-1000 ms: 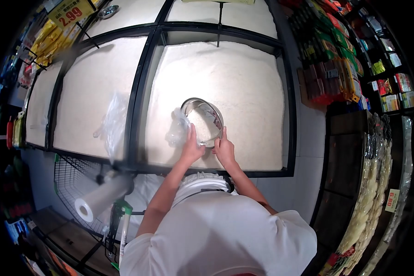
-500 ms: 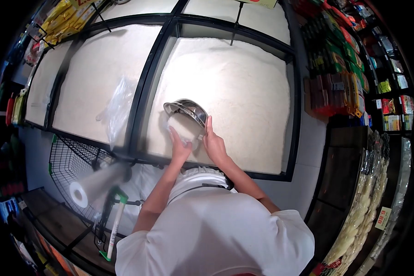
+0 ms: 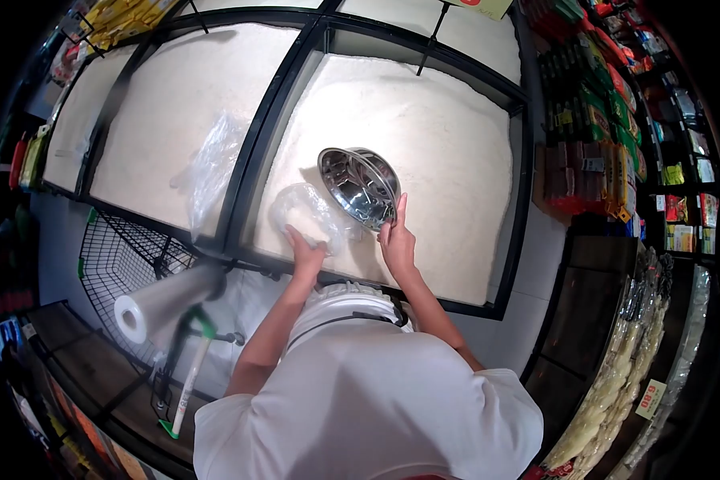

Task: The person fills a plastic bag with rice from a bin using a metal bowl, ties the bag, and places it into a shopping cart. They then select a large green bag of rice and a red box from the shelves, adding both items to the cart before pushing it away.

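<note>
My right hand (image 3: 398, 242) grips the rim of a shiny metal bowl (image 3: 358, 189), which is tilted so that its bare inside shows. Just left of the bowl, my left hand (image 3: 305, 250) is closed on a clear plastic bag (image 3: 302, 206) with some white grain inside. Both are over a black-framed bin (image 3: 424, 144) filled with what looks like white rice. Another clear plastic bag (image 3: 218, 164) lies on the grain in the neighbouring bin (image 3: 176, 104) to the left.
Black dividers (image 3: 264, 136) separate the bins. A wire shopping basket (image 3: 116, 256) and a roll of plastic bags (image 3: 164, 304) are at the lower left. Packaged goods (image 3: 592, 160) line the right side, and a price sign (image 3: 480, 6) stands at the top.
The bowl has moved away from the bag's mouth, up and to the right, and now shows its inside. The left hand stays low with the bag. The camera view has shifted slightly.
</note>
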`<state>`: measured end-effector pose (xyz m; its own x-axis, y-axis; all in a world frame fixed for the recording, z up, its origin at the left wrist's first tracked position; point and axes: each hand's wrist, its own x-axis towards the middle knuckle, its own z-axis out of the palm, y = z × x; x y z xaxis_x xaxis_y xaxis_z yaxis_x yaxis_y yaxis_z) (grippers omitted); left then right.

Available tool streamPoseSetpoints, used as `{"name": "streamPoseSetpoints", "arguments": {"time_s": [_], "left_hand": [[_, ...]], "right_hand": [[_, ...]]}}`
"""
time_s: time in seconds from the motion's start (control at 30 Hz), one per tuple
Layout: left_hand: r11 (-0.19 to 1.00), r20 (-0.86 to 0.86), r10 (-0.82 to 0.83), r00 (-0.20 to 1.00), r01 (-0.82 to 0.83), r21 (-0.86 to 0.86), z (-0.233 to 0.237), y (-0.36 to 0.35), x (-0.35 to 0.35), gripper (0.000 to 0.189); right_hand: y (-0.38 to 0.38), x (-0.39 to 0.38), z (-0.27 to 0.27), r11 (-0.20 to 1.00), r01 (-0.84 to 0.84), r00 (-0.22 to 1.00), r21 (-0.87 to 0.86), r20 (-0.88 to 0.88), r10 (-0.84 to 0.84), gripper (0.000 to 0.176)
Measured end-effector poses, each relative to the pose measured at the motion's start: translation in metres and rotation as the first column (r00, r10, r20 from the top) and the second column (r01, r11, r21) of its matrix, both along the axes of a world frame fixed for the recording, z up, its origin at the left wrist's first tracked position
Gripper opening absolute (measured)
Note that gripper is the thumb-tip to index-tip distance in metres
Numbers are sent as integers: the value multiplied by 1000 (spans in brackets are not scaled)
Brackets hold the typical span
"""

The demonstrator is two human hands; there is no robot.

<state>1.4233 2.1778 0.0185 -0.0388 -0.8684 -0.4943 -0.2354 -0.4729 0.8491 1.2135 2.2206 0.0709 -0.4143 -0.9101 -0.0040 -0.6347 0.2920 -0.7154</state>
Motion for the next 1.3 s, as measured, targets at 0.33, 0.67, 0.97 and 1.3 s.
{"name": "streamPoseSetpoints", "arguments": {"time_s": [0.33, 0.67, 0.97, 1.3], "left_hand": [[1000, 26, 0, 1000, 0, -5, -11, -2, 0, 103], [1000, -6, 16, 1000, -16, 5, -1, 4, -2, 103], [999, -3, -7, 1000, 7, -50, -10, 4, -1, 102], [995, 96, -15, 995, 24, -94, 2, 6, 1, 101]], "right_hand": [[22, -80, -50, 928, 300, 951, 221, -142, -274, 79], [40, -72, -94, 874, 447, 497, 191, 759, -421, 30], [18, -33, -22, 952, 301, 648, 55, 721, -246, 32], [4, 47, -6, 925, -375, 922, -52, -120, 367, 86]]}}
